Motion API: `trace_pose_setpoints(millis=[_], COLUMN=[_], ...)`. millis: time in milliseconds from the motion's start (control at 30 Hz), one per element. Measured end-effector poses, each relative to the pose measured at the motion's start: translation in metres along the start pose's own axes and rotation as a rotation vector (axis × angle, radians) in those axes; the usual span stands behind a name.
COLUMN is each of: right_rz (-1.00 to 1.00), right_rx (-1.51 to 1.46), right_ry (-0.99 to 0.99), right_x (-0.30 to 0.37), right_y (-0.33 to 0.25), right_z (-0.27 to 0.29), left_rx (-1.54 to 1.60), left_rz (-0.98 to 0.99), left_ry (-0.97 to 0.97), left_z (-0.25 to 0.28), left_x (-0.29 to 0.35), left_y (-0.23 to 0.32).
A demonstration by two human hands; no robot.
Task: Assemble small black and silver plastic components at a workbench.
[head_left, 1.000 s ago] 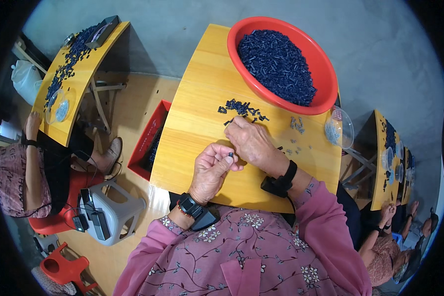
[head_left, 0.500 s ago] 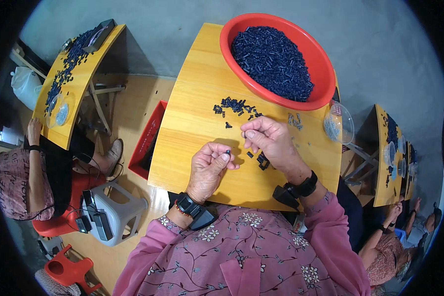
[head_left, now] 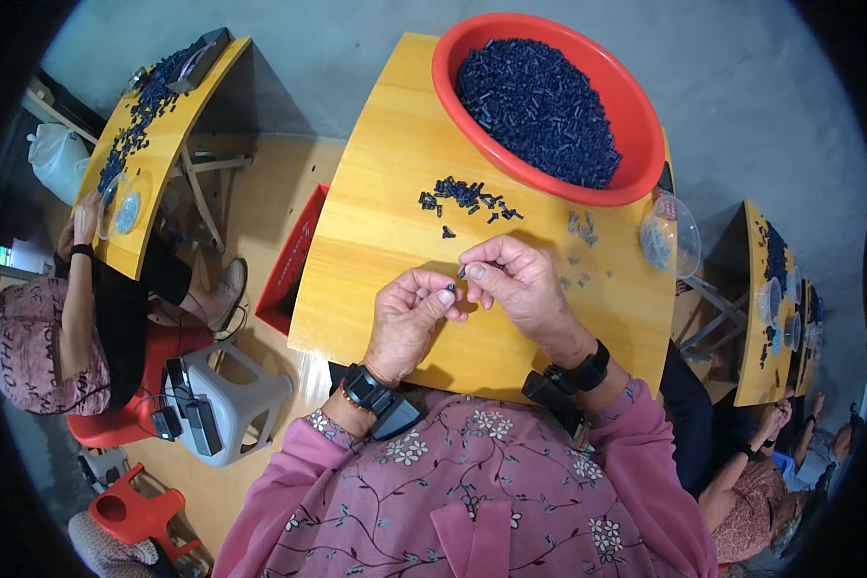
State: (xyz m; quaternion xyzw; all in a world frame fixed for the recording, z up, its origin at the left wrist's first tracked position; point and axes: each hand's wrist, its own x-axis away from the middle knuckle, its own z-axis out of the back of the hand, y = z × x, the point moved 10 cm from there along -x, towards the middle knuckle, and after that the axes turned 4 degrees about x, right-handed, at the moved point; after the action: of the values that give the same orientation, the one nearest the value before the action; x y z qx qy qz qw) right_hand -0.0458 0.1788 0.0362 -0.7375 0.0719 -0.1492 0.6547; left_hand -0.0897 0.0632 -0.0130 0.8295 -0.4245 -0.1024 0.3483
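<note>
Over the near part of the yellow table (head_left: 366, 222), my left hand (head_left: 405, 323) pinches a small black plastic piece (head_left: 451, 287) between thumb and finger. Close beside it, almost fingertip to fingertip, my right hand (head_left: 525, 289) is closed in a pinch on a tiny dark item, mostly covered by the fingers; its kind is not clear. Beyond both hands lies a loose pile of small black plastic pieces (head_left: 464, 193), with one piece apart from it. Small clear or silvery pieces (head_left: 582, 227) are scattered to the right of the pile.
A big red basin (head_left: 651, 154) full of black pieces stands at the far right. By the table's right edge is a clear plastic bowl (head_left: 686, 241) with small pale pieces. A red crate (head_left: 303, 241) stands left of the table. Other people sit at tables on both sides.
My right hand has come left, bringing its fingertips up to the piece in my left hand. The left hand stays nearly in place. The whole view has shifted slightly.
</note>
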Motion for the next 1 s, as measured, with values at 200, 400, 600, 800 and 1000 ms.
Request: trace_pose_setpoints(millis=[200, 400, 600, 800, 1000], right_rz=[0.019, 0.026, 0.042, 0.060, 0.046], right_rx=[0.036, 0.150, 0.200, 0.253, 0.315], right_ry=[-0.006, 0.002, 0.012, 0.026, 0.001], right_x=[0.004, 0.005, 0.006, 0.006, 0.003], right_y=[-0.005, -0.006, -0.010, -0.013, -0.017], right_z=[-0.008, -0.007, -0.008, -0.008, -0.010], left_rx=[-0.004, 0.002, -0.011, 0.006, -0.004], left_rz=[0.009, 0.002, 0.000, -0.008, -0.009], left_ry=[0.016, 0.026, 0.042, 0.038, 0.040], left_z=[0.004, 0.004, 0.007, 0.005, 0.003], left_x=[-0.001, 0.000, 0.000, 0.001, 0.001], left_y=[-0.002, -0.001, -0.002, -0.001, -0.001])
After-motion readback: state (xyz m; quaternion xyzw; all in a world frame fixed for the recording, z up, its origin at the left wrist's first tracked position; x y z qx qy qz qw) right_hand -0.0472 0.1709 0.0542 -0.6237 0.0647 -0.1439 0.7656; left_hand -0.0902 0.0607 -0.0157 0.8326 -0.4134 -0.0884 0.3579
